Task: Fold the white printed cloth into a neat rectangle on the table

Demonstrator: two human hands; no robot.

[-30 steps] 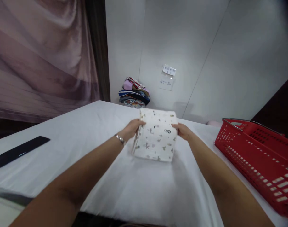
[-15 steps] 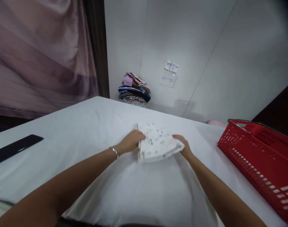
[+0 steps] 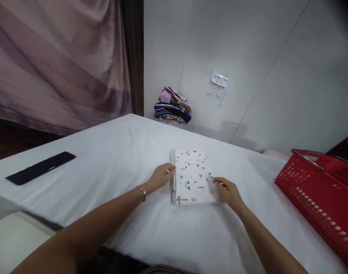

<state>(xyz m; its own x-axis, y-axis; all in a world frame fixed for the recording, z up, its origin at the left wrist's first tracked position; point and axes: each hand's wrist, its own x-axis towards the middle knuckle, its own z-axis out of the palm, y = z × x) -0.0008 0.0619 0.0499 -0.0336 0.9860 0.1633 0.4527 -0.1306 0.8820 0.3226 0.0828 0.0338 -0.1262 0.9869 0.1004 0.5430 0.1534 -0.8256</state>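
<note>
A folded white cloth (image 3: 193, 177) printed with small grey, brown and green figures lies flat on the white-covered table (image 3: 128, 148). Its layered edge shows along the left side. My left hand (image 3: 161, 175), a silver bracelet at the wrist, is closed with thumb and fingertips at that left edge. On the opposite side my right hand (image 3: 228, 190) pinches the right edge, where the fabric is slightly rumpled. What kind of item the cloth is, I cannot tell.
To the right stands a red plastic basket (image 3: 319, 190) with metal handles. A flat black object (image 3: 41, 167) lies on the left. Behind the table's far edge is a stack of folded clothes (image 3: 174, 108) against the wall, with paper labels (image 3: 215, 95) beside it.
The folded cloth was held up and tilted, then came down and now rests flat with a different part of its print facing up. Both hands stay at its sides. The view has shifted slightly.
</note>
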